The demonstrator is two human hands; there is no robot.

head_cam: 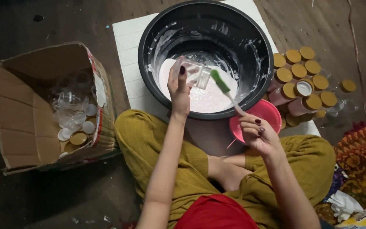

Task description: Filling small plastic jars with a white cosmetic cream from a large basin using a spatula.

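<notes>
Clear plastic jar (195, 73) sits tilted over the pink cream in the black basin (157, 38), left hand (178, 91) fingers grasping it, right hand (257, 132) fingers pinching a green-tipped spatula (225, 90) at its mouth.

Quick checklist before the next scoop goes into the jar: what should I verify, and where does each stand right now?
1. Left hand grips the clear jar: ok.
2. Jar held over the black basin, so drips fall inside: ok.
3. Right hand holds the green-tipped spatula by its handle: ok.
4. Spatula tip at the jar mouth: ok.
5. White liquid left in the basin: ok.
6. How full the jar is: cannot tell.
</notes>
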